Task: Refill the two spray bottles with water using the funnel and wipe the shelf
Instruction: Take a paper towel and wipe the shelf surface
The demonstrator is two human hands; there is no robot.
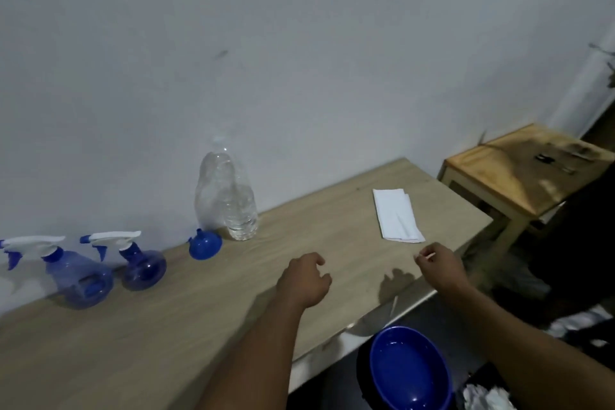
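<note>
Two blue spray bottles with white trigger heads stand at the left of the wooden shelf [166, 326], one [80, 276] farther left, the other [139, 263] beside it. A blue funnel [205, 244] lies upside down next to a clear plastic water bottle [233, 196] by the wall. A folded white cloth [397, 216] lies at the right end. My left hand [304, 280] hovers over the shelf's middle with loosely curled fingers, holding nothing. My right hand [441, 265] hovers near the front edge just below the cloth, fingers curled and empty.
A blue bowl [411, 371] sits below the shelf's front edge near my right arm. A wooden stool [519, 176] stands beyond the shelf's right end. White crumpled material [486, 398] lies at the bottom right. The wall runs behind the shelf.
</note>
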